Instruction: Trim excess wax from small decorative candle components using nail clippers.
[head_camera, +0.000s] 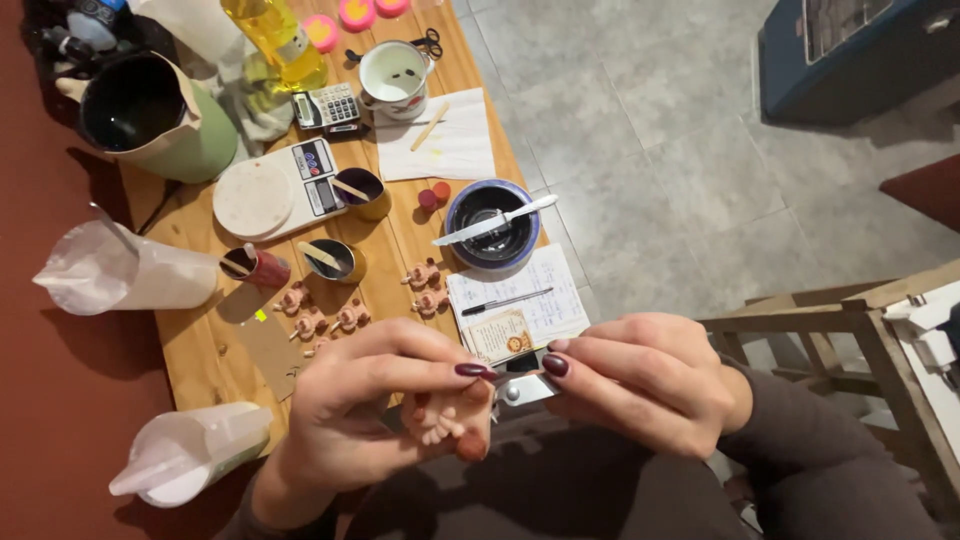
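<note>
My left hand (365, 410) holds a small pink wax figure (450, 420) with brown patches, pinched between thumb and fingers just above my lap. My right hand (645, 380) grips a small metal blade tool (525, 388) whose tip points at the figure's top. Both hands meet near the wooden table's (215, 355) front edge. Several similar small pink figures (330, 320) lie on the table just beyond my left hand.
A blue bowl (492, 226) with a knife across it, a white kitchen scale (275, 190), small cups with sticks (335, 260), a notepad with pen (515, 300), a green jug (150, 115), two white plastic jugs (120, 270), a calculator and an oil bottle. A wooden chair (850, 330) stands right.
</note>
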